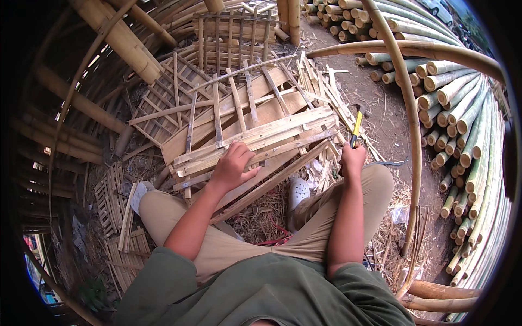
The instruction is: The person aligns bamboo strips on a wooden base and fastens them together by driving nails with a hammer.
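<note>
My right hand (pixel 352 158) grips a hammer (pixel 356 128) by its yellow and black handle, head up, to the right of a bamboo slat frame. My left hand (pixel 231 165) lies on the near edge of that frame, thumb apart from the fingers. Under it, several split bamboo slats (pixel 293 124) run lengthwise, crossed by thinner strips (pixel 237 102). A flat board (pixel 261 173) shows beneath the slats, across my knees. Whether a small nail sits at my left fingertips is too small to tell.
Cut bamboo poles (pixel 462 114) are stacked along the right. A curved bamboo pole (pixel 408 108) stands between the stack and me. More slatted frames (pixel 163 98) lean behind the work, and a curved-tipped metal tool (pixel 392 162) lies right of my knee. Shavings (pixel 261 217) cover the ground.
</note>
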{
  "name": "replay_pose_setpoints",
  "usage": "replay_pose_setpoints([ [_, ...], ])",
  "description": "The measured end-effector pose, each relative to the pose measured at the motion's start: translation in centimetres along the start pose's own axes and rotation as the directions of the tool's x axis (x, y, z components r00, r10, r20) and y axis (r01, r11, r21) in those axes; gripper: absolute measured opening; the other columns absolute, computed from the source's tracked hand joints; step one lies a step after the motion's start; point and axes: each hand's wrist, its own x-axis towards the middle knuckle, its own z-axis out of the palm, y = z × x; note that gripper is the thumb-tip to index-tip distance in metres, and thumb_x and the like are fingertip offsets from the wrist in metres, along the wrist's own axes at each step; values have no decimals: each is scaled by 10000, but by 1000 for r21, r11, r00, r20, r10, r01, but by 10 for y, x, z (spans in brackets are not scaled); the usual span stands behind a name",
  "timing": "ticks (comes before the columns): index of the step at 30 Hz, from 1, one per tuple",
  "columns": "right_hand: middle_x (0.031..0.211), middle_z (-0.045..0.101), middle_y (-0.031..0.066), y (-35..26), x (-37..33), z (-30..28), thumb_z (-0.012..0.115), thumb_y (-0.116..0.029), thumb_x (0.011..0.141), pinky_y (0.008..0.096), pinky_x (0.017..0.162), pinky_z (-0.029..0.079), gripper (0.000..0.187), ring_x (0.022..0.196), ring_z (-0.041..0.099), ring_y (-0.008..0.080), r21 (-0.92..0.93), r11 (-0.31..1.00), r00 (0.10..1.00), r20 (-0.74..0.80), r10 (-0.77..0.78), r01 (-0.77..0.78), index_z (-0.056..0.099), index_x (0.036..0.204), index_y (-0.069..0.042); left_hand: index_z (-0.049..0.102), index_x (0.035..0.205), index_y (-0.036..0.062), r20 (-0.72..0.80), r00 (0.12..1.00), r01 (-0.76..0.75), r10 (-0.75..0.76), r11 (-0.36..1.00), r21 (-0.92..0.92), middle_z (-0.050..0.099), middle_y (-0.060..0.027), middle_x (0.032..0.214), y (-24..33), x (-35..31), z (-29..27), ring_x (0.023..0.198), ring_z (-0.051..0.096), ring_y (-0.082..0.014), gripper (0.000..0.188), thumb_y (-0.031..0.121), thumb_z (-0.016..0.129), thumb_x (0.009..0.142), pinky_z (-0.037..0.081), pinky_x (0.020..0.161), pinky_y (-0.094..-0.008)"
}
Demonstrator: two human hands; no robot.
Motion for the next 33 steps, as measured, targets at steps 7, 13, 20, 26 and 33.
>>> replay_pose_setpoints([
  [7,720,661,211,13,0,25,668,-191,864,428,637,509,270,660,664,312,-243,939,970,62,-235,243,642,872,78,640,1007,-18,54,995,95,-89,987,-132,607,-138,1024,-1,32,-55,1046,565,-324,348,200,790,780,480,923,-399],
  [13,982,684,286,4,-38,50,731,-166,838,462,852,523,367,954,673,428,-296,843,885,277,-374,449,609,1117,39,658,1015,-33,92,983,176,-159,961,-213,602,-119,969,-15,61,-108,919,589,-253,428,349,760,852,478,838,-348],
  [20,965,645,269,14,-51,57,717,-157,860,503,813,513,330,935,636,455,-433,621,755,439,-488,653,585,1086,44,696,1023,-15,215,921,380,-325,871,-311,585,-58,930,-15,78,-137,861,538,-162,430,367,785,847,443,767,-318],
  [26,842,711,193,-63,-133,73,740,-410,876,383,722,551,570,758,697,299,84,794,672,482,-562,603,635,1152,77,676,1046,-23,188,947,312,-262,891,-330,577,-65,956,-19,61,-130,906,542,-170,478,383,806,829,442,817,-318],
  [33,835,684,110,-86,-170,137,571,-417,1015,265,485,485,478,661,644,122,458,882,594,681,-428,110,607,1127,47,677,1020,-37,147,977,203,-158,898,-390,628,-112,973,-18,65,-111,939,597,-226,346,263,766,873,472,847,-345],
])
